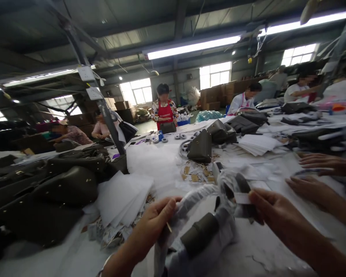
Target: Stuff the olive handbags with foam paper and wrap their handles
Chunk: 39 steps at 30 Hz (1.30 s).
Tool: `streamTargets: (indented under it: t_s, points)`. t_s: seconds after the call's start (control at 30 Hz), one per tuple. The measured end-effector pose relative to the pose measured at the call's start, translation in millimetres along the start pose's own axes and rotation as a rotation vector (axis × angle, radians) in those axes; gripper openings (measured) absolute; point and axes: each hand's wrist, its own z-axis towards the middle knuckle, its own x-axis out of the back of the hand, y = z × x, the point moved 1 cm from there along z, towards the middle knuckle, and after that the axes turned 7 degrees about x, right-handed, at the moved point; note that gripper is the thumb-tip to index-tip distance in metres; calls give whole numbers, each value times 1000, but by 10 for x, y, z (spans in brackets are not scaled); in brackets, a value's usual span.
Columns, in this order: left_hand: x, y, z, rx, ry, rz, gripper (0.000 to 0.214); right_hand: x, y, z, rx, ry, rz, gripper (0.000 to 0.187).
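My left hand (pixel 158 217) is closed around one side of a bag handle (pixel 194 196) wrapped in clear plastic film. Within the handle's loop shows a dark olive bag part (pixel 200 232), also partly covered in film. To the right, my right hand (pixel 272 206) pinches a white strip (pixel 242 198) lying across a coiled, film-wrapped dark strap (pixel 242 184). Its lower fingers are behind the strap and partly hidden. The bag's lower part runs out of view at the bottom, and the film is slightly blurred.
Another person's two hands (pixel 320 182) work at the right edge. Dark bags (pixel 63 200) are piled left, beside white sheets (pixel 125 196). Tags (pixel 198 173) and a standing dark bag (pixel 201 148) lie ahead. A slanted metal post (pixel 108 119) rises at left; several people work beyond.
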Motion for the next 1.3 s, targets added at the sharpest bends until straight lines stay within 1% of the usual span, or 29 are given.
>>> streamTargets:
  t_s: [0.1, 0.2, 0.3, 0.37, 0.47, 0.57, 0.67, 0.73, 0.8, 0.87, 1.0, 1.07, 1.13, 1.2, 1.23, 1.3]
  points:
    - [-26, 52, -2, -19, 2, 30, 51, -363, 129, -440, -66, -96, 174, 53]
    - [-26, 74, -30, -30, 47, 32, 46, -793, 173, -665, -173, -114, 390, 47]
    - [-30, 99, -67, -27, 28, 15, 43, -1145, 129, -710, -258, -117, 627, 47]
    - [-37, 111, -79, -51, 3, 24, 43, -1311, 73, -674, -256, -118, 777, 48]
    - [-38, 108, -68, -84, -5, 73, 42, -1473, -25, -604, -219, -116, 920, 45]
    - [-14, 100, -43, -110, 58, 146, 43, -1563, -130, -576, -164, -126, 1023, 42]
    - [22, 114, -32, -157, 96, 200, 44, -1584, -219, -574, -102, -132, 1065, 39]
    - [34, 123, -32, -174, 52, 237, 44, -1560, -262, -565, -72, -141, 1053, 36]
    - [32, 114, -33, -172, -17, 272, 45, -1516, -296, -544, -44, -165, 1013, 35]
    - [20, 89, -32, -177, -44, 282, 48, -1468, -325, -520, -24, -196, 953, 36]
    - [-35, 30, -32, -220, 9, 226, 43, -1394, -374, -496, 22, -232, 809, 40]
    - [-75, 0, -35, -222, 16, 184, 39, -1354, -359, -502, 64, -255, 717, 40]
    - [-107, -38, -33, -192, 8, 117, 39, -1273, -271, -509, 112, -266, 595, 39]
    - [-115, -79, -16, -145, 15, 20, 40, -1110, -77, -502, 140, -232, 444, 39]
    - [-107, -96, 1, -125, 34, -36, 41, -990, 61, -487, 137, -195, 373, 41]
    - [-72, -112, 50, -102, 96, -149, 42, -673, 400, -421, 99, -86, 230, 46]
